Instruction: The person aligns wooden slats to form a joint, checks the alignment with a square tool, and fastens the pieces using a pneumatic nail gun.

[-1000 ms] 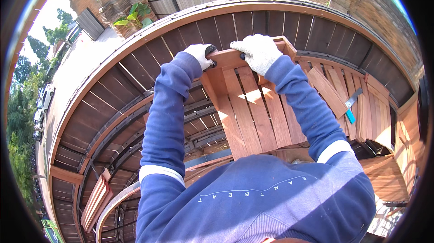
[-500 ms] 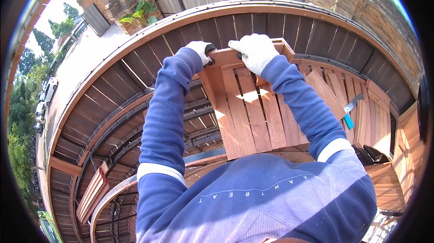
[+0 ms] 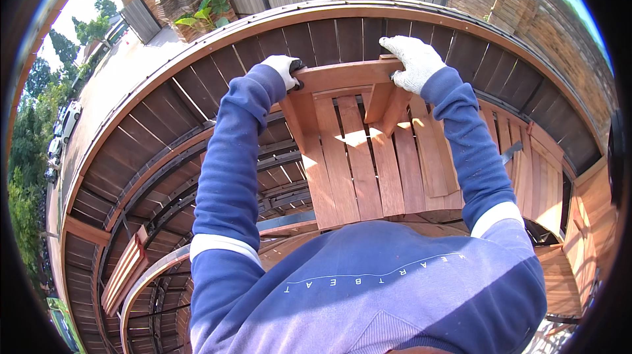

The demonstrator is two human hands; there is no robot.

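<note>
Left hand (image 3: 282, 68) and right hand (image 3: 413, 62), both gloved, grip the slatted wooden panel's (image 3: 359, 156) top rail

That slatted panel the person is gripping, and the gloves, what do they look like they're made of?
The slatted panel looks like wood: reddish-brown boards with visible grain, smooth and evenly coloured, perhaps stained or oiled, though the finish is hard to tell. The gloves on the left hand and right hand look like white knitted fabric, probably cotton, judging by the nubbly texture and soft folds. Both hands grip the panel's top rail.

reddish slatted wooden panel (image 3: 359, 156), held upright
</note>
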